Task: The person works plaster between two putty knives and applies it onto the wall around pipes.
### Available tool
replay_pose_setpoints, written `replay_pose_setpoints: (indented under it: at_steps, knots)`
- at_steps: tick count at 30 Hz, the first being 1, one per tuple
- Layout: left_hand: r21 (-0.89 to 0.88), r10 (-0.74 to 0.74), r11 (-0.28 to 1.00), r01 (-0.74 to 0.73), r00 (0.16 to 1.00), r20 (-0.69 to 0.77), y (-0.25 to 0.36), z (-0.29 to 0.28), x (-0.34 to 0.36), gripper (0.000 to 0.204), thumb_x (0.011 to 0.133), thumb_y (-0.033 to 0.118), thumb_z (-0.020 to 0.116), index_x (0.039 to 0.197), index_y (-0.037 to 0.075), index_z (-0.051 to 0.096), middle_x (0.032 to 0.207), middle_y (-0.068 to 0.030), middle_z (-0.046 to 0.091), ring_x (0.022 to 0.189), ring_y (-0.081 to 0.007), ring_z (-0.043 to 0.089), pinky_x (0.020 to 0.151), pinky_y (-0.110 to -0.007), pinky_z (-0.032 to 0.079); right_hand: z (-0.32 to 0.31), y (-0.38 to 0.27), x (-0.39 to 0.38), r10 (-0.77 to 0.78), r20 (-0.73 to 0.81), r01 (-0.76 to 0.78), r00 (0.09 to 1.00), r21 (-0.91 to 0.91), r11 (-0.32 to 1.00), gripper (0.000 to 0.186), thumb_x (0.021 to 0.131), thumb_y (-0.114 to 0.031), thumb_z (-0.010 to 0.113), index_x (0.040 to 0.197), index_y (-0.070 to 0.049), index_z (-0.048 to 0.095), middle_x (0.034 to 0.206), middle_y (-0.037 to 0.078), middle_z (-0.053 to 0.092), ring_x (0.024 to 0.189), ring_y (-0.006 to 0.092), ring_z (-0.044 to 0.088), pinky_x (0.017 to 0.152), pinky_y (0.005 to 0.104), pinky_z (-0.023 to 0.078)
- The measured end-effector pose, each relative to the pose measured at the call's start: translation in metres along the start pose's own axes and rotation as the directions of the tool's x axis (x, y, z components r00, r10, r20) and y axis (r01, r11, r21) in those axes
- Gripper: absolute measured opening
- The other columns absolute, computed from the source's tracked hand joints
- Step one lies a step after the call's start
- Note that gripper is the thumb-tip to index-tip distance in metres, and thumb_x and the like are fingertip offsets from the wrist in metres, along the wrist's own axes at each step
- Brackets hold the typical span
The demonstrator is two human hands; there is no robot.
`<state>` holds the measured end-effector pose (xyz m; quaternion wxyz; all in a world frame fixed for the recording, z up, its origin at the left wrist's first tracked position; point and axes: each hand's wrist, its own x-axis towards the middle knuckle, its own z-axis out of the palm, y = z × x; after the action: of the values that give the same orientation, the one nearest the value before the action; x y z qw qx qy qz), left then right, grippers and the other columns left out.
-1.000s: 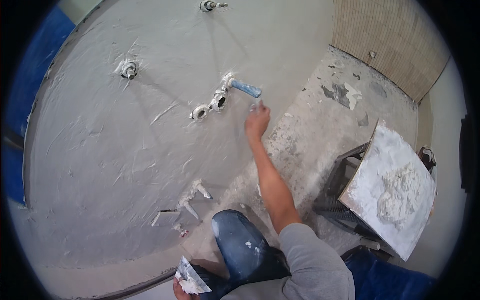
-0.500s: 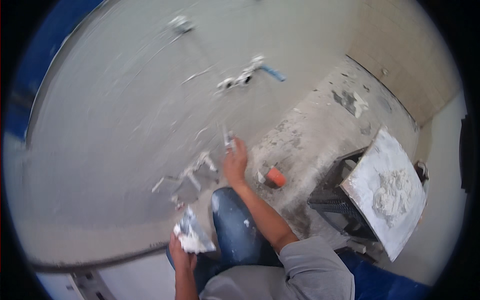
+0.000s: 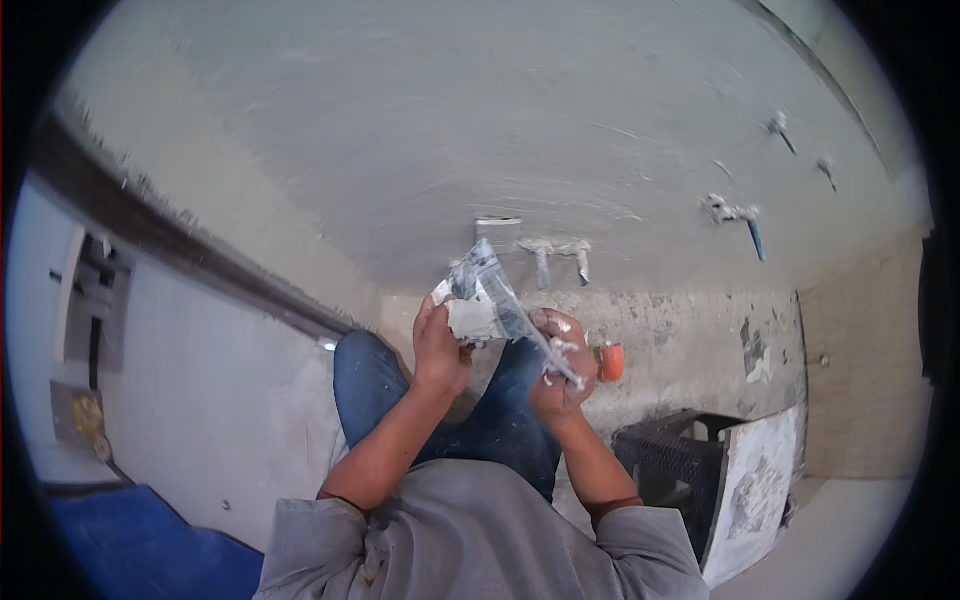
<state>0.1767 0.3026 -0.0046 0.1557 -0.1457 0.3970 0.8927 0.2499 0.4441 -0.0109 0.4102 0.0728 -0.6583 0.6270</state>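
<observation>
Head view: your left hand (image 3: 440, 350), grasping a plaster-laden metal plate (image 3: 463, 278), has closed in beside your right hand (image 3: 566, 368), clasping a narrow smeared tool (image 3: 545, 348) — half a second ago, they were farther apart. Stub pipes (image 3: 584, 266) jut from the wall (image 3: 400, 130) just beyond; floor (image 3: 685, 335) opens rightward — past an orange object (image 3: 612, 363), above the dark crate (image 3: 680, 440).

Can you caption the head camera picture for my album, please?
Left hand holds a pasty blade, right hand a smeared tool, before a grey wall.
</observation>
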Motion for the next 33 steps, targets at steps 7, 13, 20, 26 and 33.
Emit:
replay_pose_setpoints:
  at_steps: [7, 13, 20, 26, 33]
  knots:
    - [-0.208, 0.001, 0.978, 0.001, 1.000, 0.009, 0.034, -0.050, -0.008, 0.025, 0.100, 0.011, 0.040, 0.118, 0.010, 0.057, 0.102, -0.0031, 0.065, 0.092, -0.0159, 0.067, 0.073, -0.032, 0.055, 0.043, -0.025, 0.006, -0.334, 0.483, 0.389, 0.809, -0.015, 0.921, 0.034, 0.097, -0.043, 0.055, 0.103, -0.010, 0.050, 0.116, 0.020, 0.068, 0.113, 0.0436, 0.061, 0.094, 0.0538, 0.051]
    - [-0.301, 0.092, 0.952, -0.062, 0.992, 0.088, 0.061, -0.082, -0.024, 0.026, 0.100, 0.009, 0.037, 0.119, 0.005, 0.055, 0.109, -0.0071, 0.063, 0.096, -0.0164, 0.067, 0.079, -0.031, 0.057, 0.072, 0.005, -0.006, -0.320, 0.574, 0.404, 0.754, -0.021, 0.915, 0.039, 0.095, -0.046, 0.057, 0.110, -0.010, 0.051, 0.118, 0.020, 0.067, 0.114, 0.0451, 0.061, 0.094, 0.0555, 0.051]
    - [0.086, 0.409, 0.910, -0.405, 0.911, -0.043, 0.023, -0.166, 0.003, 0.031, 0.101, 0.013, 0.039, 0.128, 0.003, 0.053, 0.113, -0.0070, 0.064, 0.100, -0.0190, 0.067, 0.084, -0.034, 0.057, 0.088, 0.052, -0.002, -0.239, 0.614, 0.502, 0.753, -0.300, 0.811, 0.021, 0.087, -0.014, 0.056, 0.104, -0.003, 0.062, 0.115, 0.020, 0.068, 0.109, 0.0422, 0.064, 0.093, 0.0452, 0.053]
    - [-0.186, -0.008, 0.982, 0.040, 0.985, 0.171, 0.083, -0.159, -0.024, 0.027, 0.099, 0.012, 0.046, 0.123, 0.004, 0.056, 0.107, -0.0057, 0.064, 0.100, -0.0179, 0.067, 0.080, -0.034, 0.058, 0.092, 0.055, 0.020, 0.677, 0.117, -0.668, 0.726, 0.354, 0.655, 0.034, 0.100, -0.014, 0.048, 0.132, -0.006, 0.053, 0.109, 0.007, 0.068, 0.094, 0.0198, 0.068, 0.079, 0.0381, 0.056]
    - [-0.146, -0.195, 0.963, 0.229, 0.957, 0.214, 0.072, -0.135, -0.033, 0.025, 0.098, 0.012, 0.047, 0.120, 0.006, 0.058, 0.101, -0.0035, 0.066, 0.091, -0.0173, 0.069, 0.076, -0.034, 0.058, 0.082, 0.072, 0.009, 0.688, 0.557, -0.873, 0.464, 0.421, 0.247, 0.040, 0.100, -0.010, 0.044, 0.140, -0.006, 0.047, 0.115, 0.008, 0.067, 0.095, 0.0173, 0.068, 0.075, 0.0328, 0.057]
